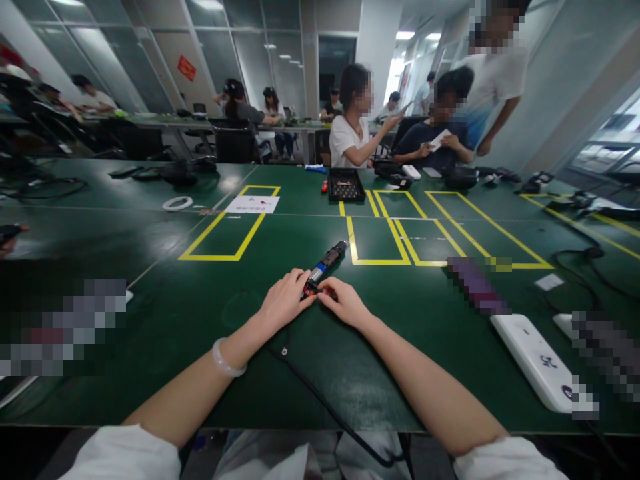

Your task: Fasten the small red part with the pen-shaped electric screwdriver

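Note:
A slim black handheld device (330, 259) lies on the green table, pointing away and to the right. Its side looks opened, showing a blue and silver cylinder, with small red and orange parts near its close end. My left hand (285, 301) is closed around that close end, thumb toward the front. Pressed together, the fingertips of my right hand (346, 303) touch the same end from the right. What they pinch is hidden. At the far end of the device, a thin tip sticks out.
A black tray (346, 186) with small parts stands at the back beside a red item (325, 185). Yellow tape outlines (380, 262) mark the table (200, 320). A white power bank (533, 363) lies right, and a black cable (330, 407) runs under my arms. People sit opposite.

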`<state>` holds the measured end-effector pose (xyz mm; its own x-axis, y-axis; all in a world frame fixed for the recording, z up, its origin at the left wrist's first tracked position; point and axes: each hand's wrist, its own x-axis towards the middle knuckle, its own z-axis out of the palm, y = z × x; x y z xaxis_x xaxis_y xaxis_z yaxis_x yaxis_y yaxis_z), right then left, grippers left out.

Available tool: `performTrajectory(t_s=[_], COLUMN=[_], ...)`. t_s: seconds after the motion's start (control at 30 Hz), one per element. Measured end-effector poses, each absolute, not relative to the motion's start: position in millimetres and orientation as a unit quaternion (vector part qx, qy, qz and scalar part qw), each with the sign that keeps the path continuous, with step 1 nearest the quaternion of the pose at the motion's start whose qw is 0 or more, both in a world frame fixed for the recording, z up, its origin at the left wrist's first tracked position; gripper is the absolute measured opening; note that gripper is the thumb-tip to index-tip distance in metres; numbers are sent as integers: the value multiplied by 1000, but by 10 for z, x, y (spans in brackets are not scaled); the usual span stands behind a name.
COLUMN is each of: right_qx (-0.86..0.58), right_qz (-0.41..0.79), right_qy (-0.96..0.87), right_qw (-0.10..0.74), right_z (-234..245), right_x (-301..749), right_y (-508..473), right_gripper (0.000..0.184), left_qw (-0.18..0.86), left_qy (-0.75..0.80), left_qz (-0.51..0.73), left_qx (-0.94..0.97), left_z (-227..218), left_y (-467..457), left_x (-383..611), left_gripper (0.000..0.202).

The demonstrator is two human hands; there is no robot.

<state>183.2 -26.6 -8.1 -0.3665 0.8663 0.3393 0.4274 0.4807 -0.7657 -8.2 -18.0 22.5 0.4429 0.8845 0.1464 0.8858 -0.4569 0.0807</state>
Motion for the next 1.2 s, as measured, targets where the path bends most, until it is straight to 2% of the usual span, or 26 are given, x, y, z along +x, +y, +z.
performTrajectory(t_s=[0.4, 0.67, 0.97, 1.2], right_qx=[-415, -414, -413, -415], right_qz=[263, 253, 251, 250], right_qy=[-802, -811, -814, -813], right_qw=[339, 327, 322, 323], right_z=[-115, -105, -118, -117], right_x=[1878, 1882, 1884, 1882], right_y=[-244, -243, -232, -231], right_gripper=[7, 7, 8, 8], left_qw=[60, 74, 118, 117], left_qy=[-667, -747, -744, -748], left_qz=[-21, -33, -103, -65], left_qx=[-743, -659, -649, -650], left_z=[276, 207, 188, 237], left_y=[324, 613, 563, 555], left_x=[-789, -1472, -1587, -1511], left_gripper=[55, 53, 47, 32])
